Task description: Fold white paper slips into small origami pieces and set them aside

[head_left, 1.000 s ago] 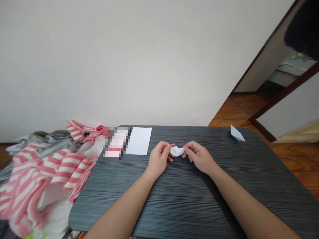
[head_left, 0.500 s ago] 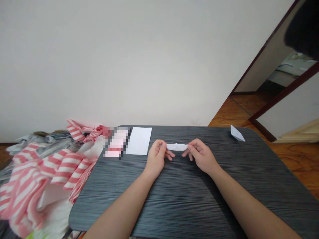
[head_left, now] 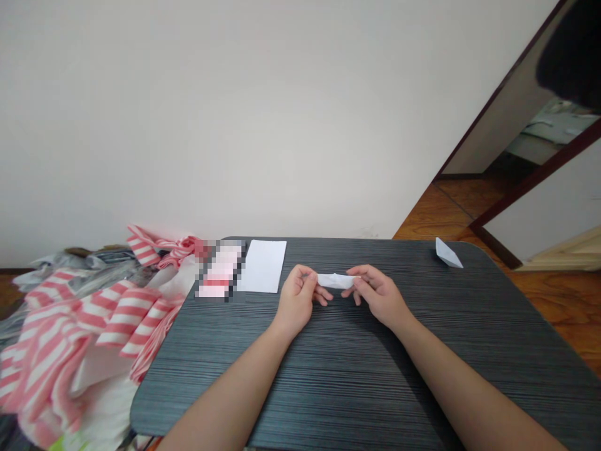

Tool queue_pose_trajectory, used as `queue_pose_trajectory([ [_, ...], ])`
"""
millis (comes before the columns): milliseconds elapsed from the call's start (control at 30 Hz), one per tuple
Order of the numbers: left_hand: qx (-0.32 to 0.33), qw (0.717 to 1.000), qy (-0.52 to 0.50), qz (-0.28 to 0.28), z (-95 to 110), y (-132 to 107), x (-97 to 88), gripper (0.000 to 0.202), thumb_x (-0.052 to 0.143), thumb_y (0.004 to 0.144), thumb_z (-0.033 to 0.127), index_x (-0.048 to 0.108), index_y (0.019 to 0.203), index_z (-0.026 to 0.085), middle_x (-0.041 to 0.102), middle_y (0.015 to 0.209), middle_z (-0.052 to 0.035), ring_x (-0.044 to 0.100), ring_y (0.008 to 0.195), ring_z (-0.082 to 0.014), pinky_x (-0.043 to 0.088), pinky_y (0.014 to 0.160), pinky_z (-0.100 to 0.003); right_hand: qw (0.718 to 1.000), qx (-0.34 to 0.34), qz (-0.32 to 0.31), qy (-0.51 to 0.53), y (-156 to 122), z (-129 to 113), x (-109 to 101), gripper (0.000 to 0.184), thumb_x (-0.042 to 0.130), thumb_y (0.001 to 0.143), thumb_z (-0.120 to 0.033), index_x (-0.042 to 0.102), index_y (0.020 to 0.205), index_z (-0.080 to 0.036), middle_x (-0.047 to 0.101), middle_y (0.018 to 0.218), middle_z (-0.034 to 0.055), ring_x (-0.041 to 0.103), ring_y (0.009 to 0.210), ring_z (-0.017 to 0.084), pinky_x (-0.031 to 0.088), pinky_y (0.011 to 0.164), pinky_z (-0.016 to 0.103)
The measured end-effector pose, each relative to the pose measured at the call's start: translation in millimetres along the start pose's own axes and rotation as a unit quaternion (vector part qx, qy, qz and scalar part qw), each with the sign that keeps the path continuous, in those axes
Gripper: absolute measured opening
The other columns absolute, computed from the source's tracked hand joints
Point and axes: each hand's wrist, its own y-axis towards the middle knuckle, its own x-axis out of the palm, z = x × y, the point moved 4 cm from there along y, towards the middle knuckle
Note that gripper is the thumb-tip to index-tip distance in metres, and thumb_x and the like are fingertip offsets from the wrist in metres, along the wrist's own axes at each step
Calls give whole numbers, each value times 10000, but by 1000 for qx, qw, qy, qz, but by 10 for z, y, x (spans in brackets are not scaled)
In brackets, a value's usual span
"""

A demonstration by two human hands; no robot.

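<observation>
A narrow strip of folded white paper (head_left: 335, 280) is stretched level between my two hands, above the middle of the dark table (head_left: 338, 376). My left hand (head_left: 299, 294) pinches its left end between thumb and forefinger. At the other end my right hand (head_left: 375, 291) grips the paper the same way, thumb toward me. The lower fingers of both hands curl loosely beneath the strip. A small peak or crease shows at the strip's upper middle edge.
White paper sheets (head_left: 264, 266) lie at the table's back left, beside a blurred-out pink and white item (head_left: 220, 270). A folded paper shape (head_left: 448, 254) sits at the back right. Striped red-and-white cloth (head_left: 126, 313) is heaped left of the table. A wall (head_left: 263, 125) rises behind.
The hands have come slightly closer together, the left one shifting a little right. The folded paper is tilted slightly differently, with its middle peak showing more clearly.
</observation>
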Motion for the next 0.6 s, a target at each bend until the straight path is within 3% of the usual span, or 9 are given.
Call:
queue_pose_trajectory([
  [200, 6, 1000, 11, -24, 40, -41, 39, 240, 477, 847, 395, 380, 867, 175, 628, 575, -2, 605, 499, -136, 459, 479, -230, 998, 30, -39, -39, -9, 55, 34, 263, 546, 821, -389, 580, 950, -163, 702, 710, 66, 544, 454, 123, 439, 453, 262],
  [433, -21, 997, -65, -31, 6, -38, 56, 238, 476, 848, 393, 370, 865, 181, 615, 584, -4, 619, 537, -150, 452, 484, -228, 999, 32, -8, -18, 3, 25, 27, 248, 508, 846, -404, 573, 827, -166, 707, 711, 66, 575, 460, 134, 447, 444, 258],
  [600, -34, 997, -39, -52, -4, -36, 42, 257, 497, 833, 402, 409, 903, 171, 617, 598, -17, 625, 569, -153, 465, 525, -239, 997, 25, -4, -67, -8, 19, 10, 237, 504, 850, -396, 576, 830, -171, 710, 728, 67, 621, 525, 157, 465, 474, 260],
])
